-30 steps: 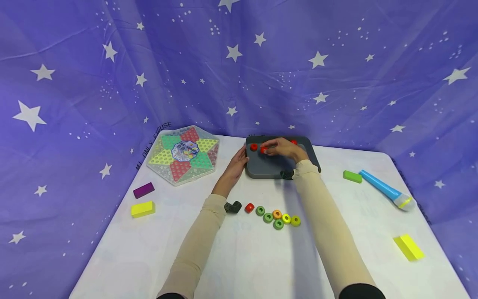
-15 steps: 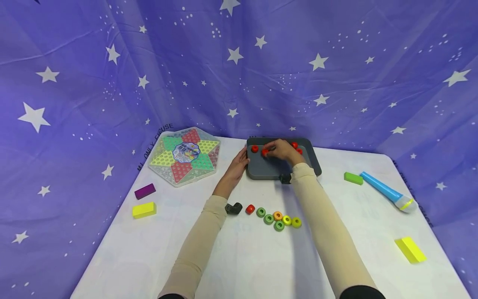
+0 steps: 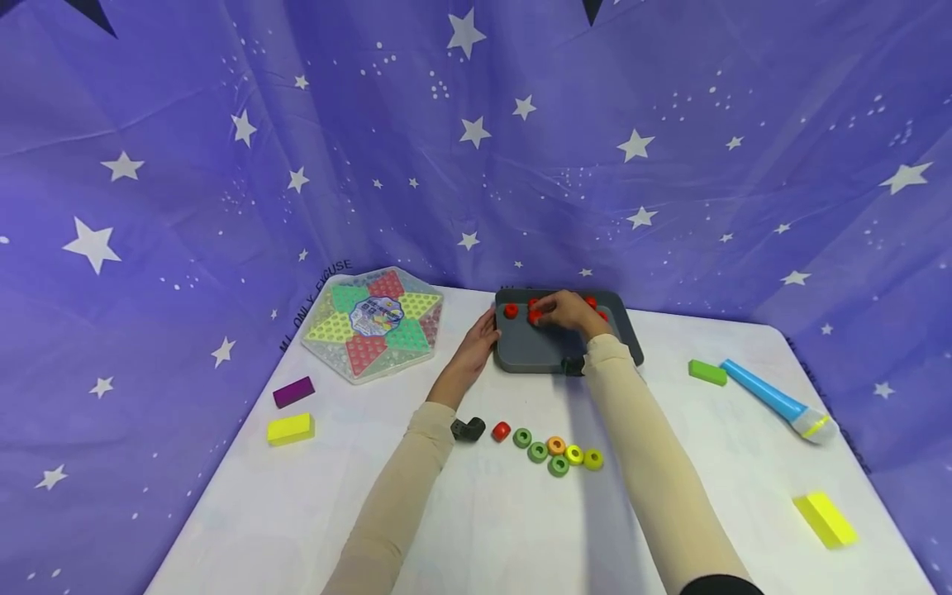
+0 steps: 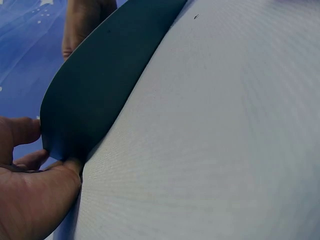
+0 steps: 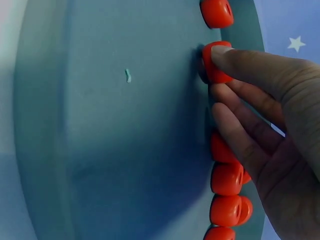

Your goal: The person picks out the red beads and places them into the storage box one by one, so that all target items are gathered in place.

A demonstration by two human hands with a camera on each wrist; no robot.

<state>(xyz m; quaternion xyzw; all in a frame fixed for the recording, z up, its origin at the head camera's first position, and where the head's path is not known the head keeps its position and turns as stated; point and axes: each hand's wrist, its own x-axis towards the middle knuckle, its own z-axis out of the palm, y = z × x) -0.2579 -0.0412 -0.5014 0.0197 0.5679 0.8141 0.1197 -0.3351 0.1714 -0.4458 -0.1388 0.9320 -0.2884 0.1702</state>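
In the head view, the dark grey tray [image 3: 531,355] lies at the table's back edge. My left hand [image 3: 473,351] holds its left side, and the left wrist view shows thumb and fingers on the tray's corner [image 4: 95,90]. Over the tray, my right hand [image 3: 568,314] pinches a red bead [image 5: 212,70] between thumb and fingers, near the far wall. One red bead [image 5: 217,14] sits apart beyond it. Several others, including a red bead [image 5: 227,179], line the wall on the other side, partly hidden by the hand.
Nearer me lie a loose red bead [image 3: 502,431], green rings such as one green ring [image 3: 523,438], an orange ring [image 3: 556,446] and yellow rings [image 3: 593,459]. A Chinese checkers set [image 3: 375,324] stands left. Blocks and a blue toy microphone [image 3: 777,399] lie at the sides.
The head view has tilted up, so everything sits lower in it. My right hand has shifted slightly within the tray with the red bead; my left hand keeps its place on the tray.
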